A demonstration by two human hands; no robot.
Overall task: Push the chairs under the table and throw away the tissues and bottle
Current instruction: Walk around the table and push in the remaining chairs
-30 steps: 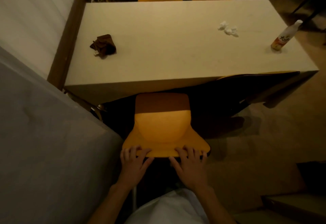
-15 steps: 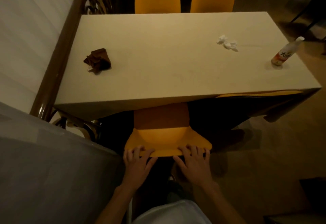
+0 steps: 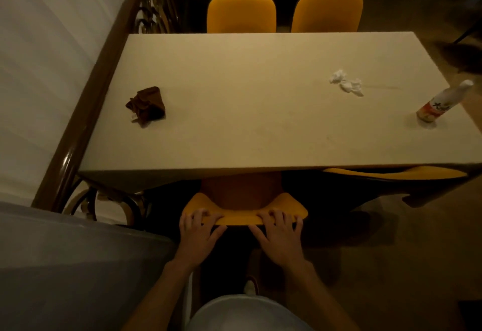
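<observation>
A yellow chair [image 3: 242, 213] stands at the near side of the pale table [image 3: 260, 122], its seat mostly under the tabletop. My left hand [image 3: 199, 236] and my right hand [image 3: 277, 236] both grip the top edge of its backrest, fingers curled over it. White crumpled tissues [image 3: 347, 85] lie on the table at the right. A white bottle [image 3: 438, 103] with a red label stands near the table's right edge. Another yellow chair [image 3: 391, 173] shows under the table's near right edge.
A crumpled brown cloth [image 3: 147, 105] lies on the table's left part. Two yellow chairs [image 3: 241, 15] [image 3: 327, 12] stand at the far side. A wooden railing [image 3: 86, 111] with ironwork runs along the left. A grey surface [image 3: 65, 265] fills the near left.
The chair has slid forward under the table with both hands on its backrest; less of the seat shows now. I have stepped closer to the table.
</observation>
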